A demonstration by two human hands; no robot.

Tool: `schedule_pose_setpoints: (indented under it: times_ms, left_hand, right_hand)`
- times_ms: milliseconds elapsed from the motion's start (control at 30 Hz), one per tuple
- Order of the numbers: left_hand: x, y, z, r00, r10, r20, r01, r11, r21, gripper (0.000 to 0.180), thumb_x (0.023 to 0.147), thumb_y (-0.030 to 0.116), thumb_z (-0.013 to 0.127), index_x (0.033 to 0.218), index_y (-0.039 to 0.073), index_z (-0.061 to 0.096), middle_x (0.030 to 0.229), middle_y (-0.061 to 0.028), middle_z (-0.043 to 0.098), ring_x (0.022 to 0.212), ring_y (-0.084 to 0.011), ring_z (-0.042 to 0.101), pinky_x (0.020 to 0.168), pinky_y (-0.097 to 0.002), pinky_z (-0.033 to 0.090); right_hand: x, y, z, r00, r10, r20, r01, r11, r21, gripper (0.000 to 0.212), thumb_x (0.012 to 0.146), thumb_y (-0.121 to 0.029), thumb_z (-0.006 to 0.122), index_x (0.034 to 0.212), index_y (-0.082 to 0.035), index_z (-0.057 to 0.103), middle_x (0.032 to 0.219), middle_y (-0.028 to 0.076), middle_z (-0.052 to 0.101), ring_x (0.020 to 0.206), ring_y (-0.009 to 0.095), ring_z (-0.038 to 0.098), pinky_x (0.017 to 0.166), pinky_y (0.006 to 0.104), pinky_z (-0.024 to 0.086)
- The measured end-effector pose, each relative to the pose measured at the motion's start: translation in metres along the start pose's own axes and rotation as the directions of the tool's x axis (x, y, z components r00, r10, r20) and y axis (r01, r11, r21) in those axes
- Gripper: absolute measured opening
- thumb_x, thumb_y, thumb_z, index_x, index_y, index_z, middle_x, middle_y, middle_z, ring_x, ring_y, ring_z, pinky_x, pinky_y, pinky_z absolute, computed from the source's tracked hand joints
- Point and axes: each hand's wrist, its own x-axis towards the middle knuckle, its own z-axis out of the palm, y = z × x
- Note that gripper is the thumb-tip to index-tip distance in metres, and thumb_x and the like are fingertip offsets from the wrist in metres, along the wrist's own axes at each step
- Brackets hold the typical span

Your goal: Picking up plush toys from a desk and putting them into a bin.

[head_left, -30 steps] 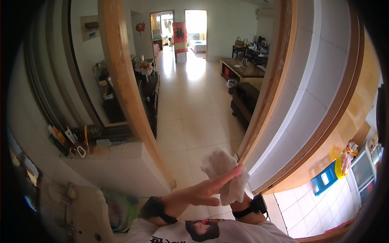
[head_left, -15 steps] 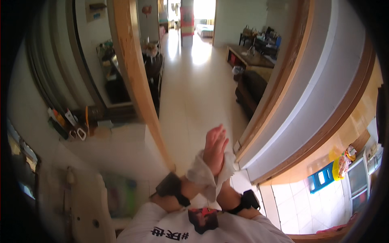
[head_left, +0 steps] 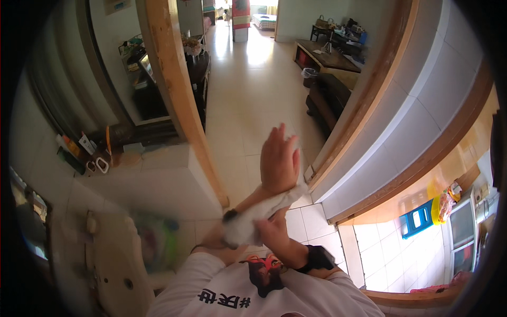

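My left hand (head_left: 280,161) is raised ahead of me with its fingers stretched out and somewhat apart, and holds nothing. A white cloth (head_left: 240,227) lies along my left forearm, stretching from near the wrist down toward the elbow. My right hand (head_left: 272,232) is closed on this cloth and presses it against the left forearm. Part of the right hand's fingers is hidden by the cloth. Each forearm wears a dark band; the one on the right carries a black box-like device (head_left: 320,258).
A wooden door frame (head_left: 177,90) stands ahead, with a tiled-floor room beyond holding a dark sofa (head_left: 330,100). At left, a ledge (head_left: 158,164) bears white-handled scissors (head_left: 97,166), above a pale washbasin (head_left: 113,264). A blue stool (head_left: 420,219) is at right.
My left hand has moved up and forward, out of the cloth. The cloth has slid from around both wrists down along my left forearm, with my right hand on it.
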Motion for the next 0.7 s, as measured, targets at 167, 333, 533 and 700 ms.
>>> schedule_pose_setpoints:
  times_ms: [167, 333, 533, 700]
  left_hand:
    - [-0.014, 0.009, 0.025, 0.986, 0.092, 0.139, -0.118, 0.974, 0.195, 0.012, 0.073, 0.014, 0.064, 0.083, 0.009, 0.062, 0.118, -0.0138, 0.054, 0.112, -0.0340, 0.048, 0.094, -0.0462, 0.038]
    - [-0.021, 0.012, 0.024, 0.972, 0.170, 0.162, -0.203, 0.954, 0.220, 0.013, 0.071, 0.021, 0.065, 0.076, 0.009, 0.062, 0.102, -0.0096, 0.062, 0.109, -0.0304, 0.051, 0.094, -0.0463, 0.038]
    - [-0.032, 0.022, 0.011, 0.932, 0.202, 0.300, -0.280, 0.929, 0.244, 0.022, 0.071, 0.022, 0.065, 0.088, 0.009, 0.061, 0.113, -0.0100, 0.058, 0.113, -0.0296, 0.048, 0.097, -0.0456, 0.036]
    - [-0.032, 0.030, -0.017, 0.839, 0.273, 0.471, -0.341, 0.938, 0.063, 0.034, 0.077, 0.020, 0.060, 0.109, 0.010, 0.056, 0.127, -0.0131, 0.046, 0.123, -0.0306, 0.039, 0.103, -0.0452, 0.029]
  right_hand:
    - [0.008, 0.084, -0.040, 0.968, 0.219, -0.120, -0.024, 0.559, 0.829, 0.042, 0.091, -0.035, 0.047, 0.119, -0.004, 0.045, 0.113, 0.007, 0.052, 0.108, 0.020, 0.048, 0.097, 0.0365, 0.034]
    - [0.011, 0.071, -0.070, 0.938, -0.067, -0.339, 0.094, 0.993, 0.065, 0.050, 0.091, -0.023, 0.044, 0.135, -0.005, 0.027, 0.132, 0.011, 0.038, 0.125, 0.022, 0.036, 0.103, 0.0340, 0.030]
    - [0.029, -0.013, -0.038, 0.967, -0.024, -0.255, 0.136, 0.893, 0.430, 0.044, 0.096, -0.020, 0.036, 0.137, -0.007, 0.025, 0.138, 0.009, 0.033, 0.128, 0.019, 0.033, 0.105, 0.0308, 0.027]
    - [0.028, -0.006, -0.062, 0.960, -0.040, -0.277, 0.013, 0.995, -0.099, 0.041, 0.096, -0.027, 0.037, 0.132, -0.009, 0.033, 0.134, 0.010, 0.039, 0.123, 0.022, 0.039, 0.102, 0.0343, 0.032]
